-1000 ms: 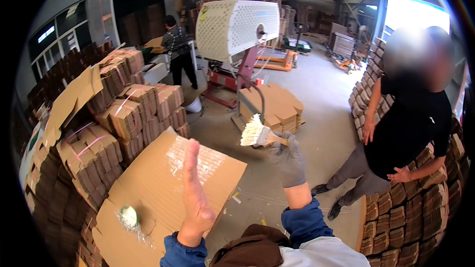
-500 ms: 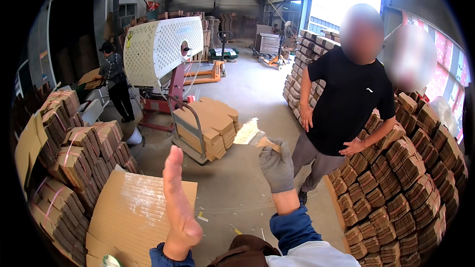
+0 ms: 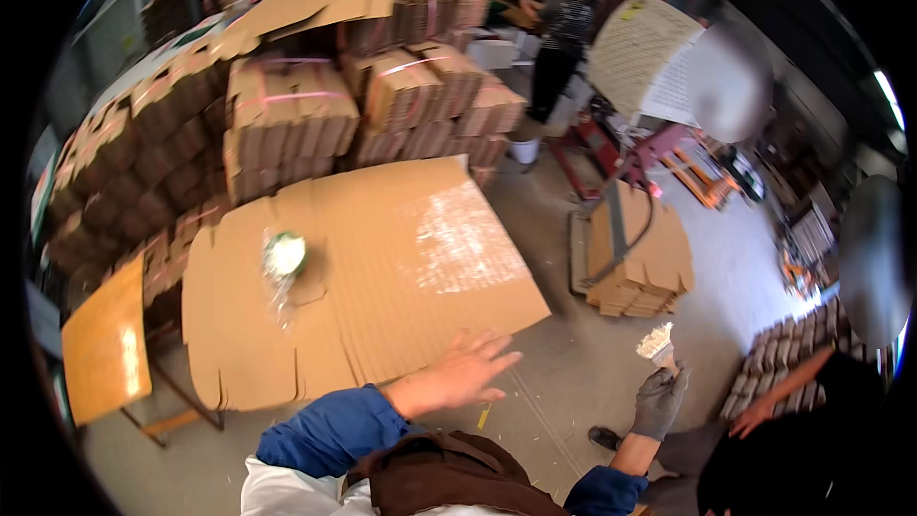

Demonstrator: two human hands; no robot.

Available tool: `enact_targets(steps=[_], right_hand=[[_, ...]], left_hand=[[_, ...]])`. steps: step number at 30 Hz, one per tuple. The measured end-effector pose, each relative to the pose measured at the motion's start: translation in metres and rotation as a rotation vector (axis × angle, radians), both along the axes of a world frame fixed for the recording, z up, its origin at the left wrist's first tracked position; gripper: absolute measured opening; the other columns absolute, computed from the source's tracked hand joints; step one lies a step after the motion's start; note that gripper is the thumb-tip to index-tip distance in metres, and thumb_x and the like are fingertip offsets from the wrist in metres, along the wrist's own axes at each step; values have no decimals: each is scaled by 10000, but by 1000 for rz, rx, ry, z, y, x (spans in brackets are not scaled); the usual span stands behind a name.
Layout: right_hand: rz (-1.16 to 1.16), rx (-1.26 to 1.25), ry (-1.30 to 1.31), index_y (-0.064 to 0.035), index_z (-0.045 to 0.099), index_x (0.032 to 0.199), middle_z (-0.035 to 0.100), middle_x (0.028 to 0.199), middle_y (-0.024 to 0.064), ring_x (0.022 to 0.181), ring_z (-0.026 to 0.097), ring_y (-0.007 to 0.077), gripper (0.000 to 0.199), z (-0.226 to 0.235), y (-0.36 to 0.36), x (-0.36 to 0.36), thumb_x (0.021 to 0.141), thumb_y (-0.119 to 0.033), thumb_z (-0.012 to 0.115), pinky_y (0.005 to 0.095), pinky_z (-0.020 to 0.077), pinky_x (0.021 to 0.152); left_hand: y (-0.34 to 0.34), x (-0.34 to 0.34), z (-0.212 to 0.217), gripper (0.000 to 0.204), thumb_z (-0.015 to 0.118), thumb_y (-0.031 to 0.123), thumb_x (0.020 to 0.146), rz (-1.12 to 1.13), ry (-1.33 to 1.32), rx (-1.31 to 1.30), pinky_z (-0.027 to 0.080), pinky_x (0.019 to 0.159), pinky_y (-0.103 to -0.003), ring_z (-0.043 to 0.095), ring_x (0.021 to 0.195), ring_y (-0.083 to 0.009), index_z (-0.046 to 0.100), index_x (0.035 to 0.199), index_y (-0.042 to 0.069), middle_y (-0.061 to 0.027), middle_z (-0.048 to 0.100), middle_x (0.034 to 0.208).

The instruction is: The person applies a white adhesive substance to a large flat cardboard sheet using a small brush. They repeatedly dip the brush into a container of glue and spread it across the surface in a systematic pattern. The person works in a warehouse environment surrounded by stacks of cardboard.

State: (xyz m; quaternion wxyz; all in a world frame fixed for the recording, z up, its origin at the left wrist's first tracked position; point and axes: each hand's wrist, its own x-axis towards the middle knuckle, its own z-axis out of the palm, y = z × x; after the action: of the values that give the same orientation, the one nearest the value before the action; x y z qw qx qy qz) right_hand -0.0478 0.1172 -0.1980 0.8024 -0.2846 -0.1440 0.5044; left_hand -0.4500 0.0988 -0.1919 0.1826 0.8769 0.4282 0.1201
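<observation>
My right hand [image 3: 659,403], in a grey glove, grips the handle of a paintbrush [image 3: 656,344] whose pale bristles point up and away. Bare and with fingers spread, my left hand [image 3: 465,375] holds nothing beside the front edge of a large cardboard sheet [image 3: 373,229]. White, wet-looking smears [image 3: 465,239] cover the sheet's right part. On its left part sits a round container [image 3: 285,254] with whitish contents and a green rim, clear plastic film around it.
Strapped cardboard bundles [image 3: 291,115] are stacked behind the sheet. A cart [image 3: 626,258] carries flat cardboard to the right. One person in black [image 3: 802,440] stands close on my right; another [image 3: 557,48] works at the back. A wooden table [image 3: 107,354] stands at left.
My view has swung left and tilted, bringing the whole cardboard sheet and the container into sight. My left hand has gone from raised upright to stretched low near the sheet. The brush stays in my right hand.
</observation>
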Motion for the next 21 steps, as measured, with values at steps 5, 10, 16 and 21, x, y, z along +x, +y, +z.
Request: enact_targets(steps=[5, 10, 16, 21], right_hand=[[162, -144, 4, -42, 589, 1063, 631, 942, 59, 803, 608, 87, 230, -40, 66, -87, 982, -248, 650, 193, 571, 695], [121, 132, 358, 42, 573, 1071, 625, 999, 126, 967, 635, 223, 198, -47, 154, -133, 981, -127, 624, 317, 581, 877], [-260, 349, 209, 23, 574, 1012, 608, 1023, 132, 917, 619, 227, 198, 19, 158, -83, 986, -169, 616, 316, 582, 811], [-314, 526, 187, 2, 591, 987, 636, 904, 106, 806, 628, 214, 222, 35, 77, -37, 941, -214, 613, 328, 566, 755]], left_hand=[[-40, -140, -103, 743, 702, 443, 855, 526, 233, -244, 216, 1144, -654, 283, 1451, -423, 432, 1482, 149, -187, 342, 1563], [-79, -201, -111, 715, 723, 430, 836, 725, 146, -315, 255, 1120, -637, 361, 1403, -404, 482, 1434, 122, -189, 443, 1494], [-97, -250, -160, 678, 775, 307, 805, 686, -198, -221, 341, 1108, -518, 443, 1340, -394, 527, 1361, 8, -234, 512, 1407], [-124, -309, -189, 605, 683, 275, 921, 583, -246, -258, 339, 1149, -455, 447, 1333, -426, 486, 1397, -41, -281, 499, 1413]])
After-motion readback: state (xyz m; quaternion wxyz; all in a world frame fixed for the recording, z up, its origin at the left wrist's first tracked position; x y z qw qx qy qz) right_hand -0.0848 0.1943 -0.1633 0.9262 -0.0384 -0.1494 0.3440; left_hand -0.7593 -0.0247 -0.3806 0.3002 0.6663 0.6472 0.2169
